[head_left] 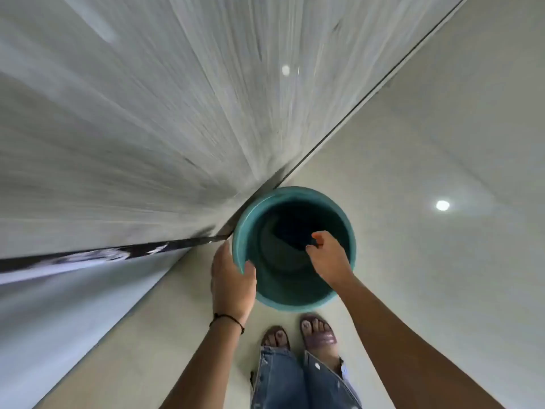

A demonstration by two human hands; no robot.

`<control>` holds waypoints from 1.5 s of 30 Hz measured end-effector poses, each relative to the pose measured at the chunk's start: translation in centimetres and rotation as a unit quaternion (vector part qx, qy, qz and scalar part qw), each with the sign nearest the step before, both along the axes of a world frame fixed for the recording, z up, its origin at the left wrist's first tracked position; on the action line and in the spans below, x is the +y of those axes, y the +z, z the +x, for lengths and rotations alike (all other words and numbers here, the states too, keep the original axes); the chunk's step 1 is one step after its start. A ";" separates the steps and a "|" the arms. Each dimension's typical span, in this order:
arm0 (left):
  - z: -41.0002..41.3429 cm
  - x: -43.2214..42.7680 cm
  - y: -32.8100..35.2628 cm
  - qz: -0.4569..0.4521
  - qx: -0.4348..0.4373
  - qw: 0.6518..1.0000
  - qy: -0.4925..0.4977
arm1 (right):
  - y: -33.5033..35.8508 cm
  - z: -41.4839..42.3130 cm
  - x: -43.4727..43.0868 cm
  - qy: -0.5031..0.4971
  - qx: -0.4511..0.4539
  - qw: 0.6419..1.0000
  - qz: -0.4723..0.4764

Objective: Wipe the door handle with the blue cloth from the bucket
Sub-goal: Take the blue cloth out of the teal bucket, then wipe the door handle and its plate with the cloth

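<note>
With the left hand (233, 278) gripping the bucket (295, 299) rim to steady it, the right hand (328, 258), fingers pinched inside on the dark blue cloth (292, 234) at the bottom, should lift straight up, clear of the rim.

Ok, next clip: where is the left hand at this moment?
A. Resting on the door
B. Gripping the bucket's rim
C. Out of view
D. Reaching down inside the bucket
B. The left hand is wrapped over the near-left rim of the teal bucket, thumb inside the lip, while the right hand is the one reaching down into it toward a dark cloth in the bucket.
</note>
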State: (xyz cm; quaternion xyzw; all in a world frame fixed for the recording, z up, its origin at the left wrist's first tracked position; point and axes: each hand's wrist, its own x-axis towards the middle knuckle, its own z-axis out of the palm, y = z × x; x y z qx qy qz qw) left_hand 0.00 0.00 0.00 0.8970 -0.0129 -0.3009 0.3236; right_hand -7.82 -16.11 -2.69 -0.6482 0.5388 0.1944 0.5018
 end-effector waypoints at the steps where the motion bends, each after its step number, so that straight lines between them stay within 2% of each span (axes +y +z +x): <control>1: -0.1 0.1 -2.1 0.010 -0.007 1.000 0.027 | -3.2 0.6 -0.3 -0.014 0.009 1.000 0.000; 3: -0.7 0.5 -5.5 -0.016 -0.025 0.998 0.060 | -9.1 1.4 -0.6 -0.062 0.033 0.997 0.015; 7: -1.3 0.7 -9.4 -0.015 -0.052 0.994 0.099 | -17.3 2.4 -0.2 -0.212 0.068 0.970 0.097; 9: -1.4 0.4 -10.0 -0.020 -0.080 0.990 0.115 | -19.5 3.1 0.2 -0.287 0.056 0.945 0.149; 12: -1.5 0.2 -10.8 -0.024 -0.094 0.986 0.134 | -22.3 4.3 0.5 -0.347 0.043 0.922 0.165; 17: -1.4 0.5 -10.9 -0.022 -0.088 0.988 0.125 | -22.6 4.7 1.9 -0.386 0.007 0.903 0.186; 21: -1.0 0.8 -9.1 0.014 -0.010 0.997 0.076 | -14.4 3.7 3.2 -0.356 -0.056 0.924 0.129; 25: -1.4 -0.1 -1.0 0.015 0.023 0.997 0.079 | -2.5 0.5 4.2 -0.332 -0.114 0.907 0.232; 28: -1.8 -0.2 6.6 -0.057 0.091 0.988 0.113 | 7.4 -1.6 4.4 -0.272 -0.148 0.902 0.302; 31: -1.8 0.7 14.1 -0.168 0.210 0.946 0.181 | 16.8 -2.5 4.8 -0.205 -0.204 0.885 0.364; 33: -2.3 2.3 19.7 -0.218 0.242 0.919 0.221 | 23.1 -2.6 5.3 -0.156 -0.232 0.873 0.400; 38: -3.9 8.4 33.4 -0.287 0.195 0.892 0.289 | 36.3 -2.0 8.4 -0.044 -0.249 0.870 0.423; 40: -5.2 11.3 37.7 -0.315 0.171 0.878 0.316 | 40.3 -2.2 10.5 -0.039 -0.262 0.863 0.431; 43: -8.6 16.2 43.4 -0.388 0.154 0.830 0.371 | 45.7 -3.1 15.7 -0.044 -0.286 0.838 0.462; 45: -11.1 19.6 45.8 -0.423 0.147 0.805 0.389 | 48.1 -4.3 20.2 -0.006 -0.278 0.845 0.457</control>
